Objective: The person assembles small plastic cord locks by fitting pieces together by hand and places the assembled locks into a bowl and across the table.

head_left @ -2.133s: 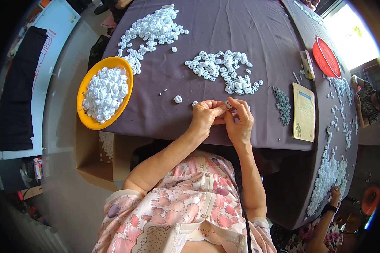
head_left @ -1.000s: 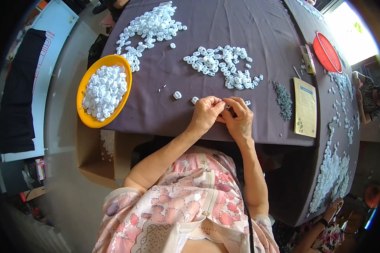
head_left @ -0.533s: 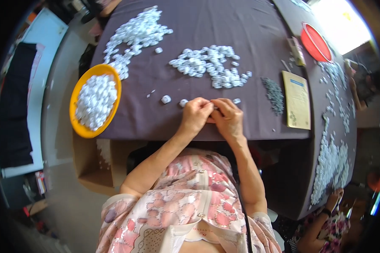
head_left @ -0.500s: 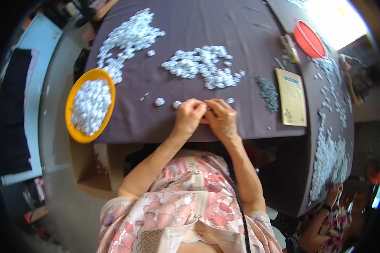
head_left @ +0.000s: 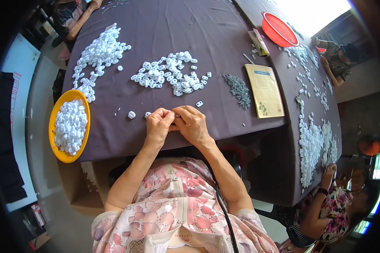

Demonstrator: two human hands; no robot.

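Observation:
Near the table's front edge my left hand [head_left: 157, 128] and my right hand [head_left: 193, 126] meet, fingertips pinched together. Whatever lies between them is small and mostly covered by the fingers, so I cannot make it out. Just left of my left hand lies a small white plastic piece [head_left: 131, 114], and another white piece [head_left: 147, 114] sits partly behind its knuckles. Beyond my right hand is a single white piece with dark holes [head_left: 199, 103]. A loose cluster of such white pieces [head_left: 154, 76] spreads farther back. To the right is a heap of small grey parts [head_left: 239, 92].
A yellow bowl [head_left: 52, 130] full of white pieces stands at the left edge, below a larger white heap [head_left: 99, 50]. At right are a tan booklet [head_left: 264, 90], a red basket [head_left: 278, 31] and a side table with white heaps [head_left: 310, 154]. Other people sit around.
The whole scene has shifted in the picture as my head moved, the table contents sliding leftward. My hands stay pinched together at the table's front.

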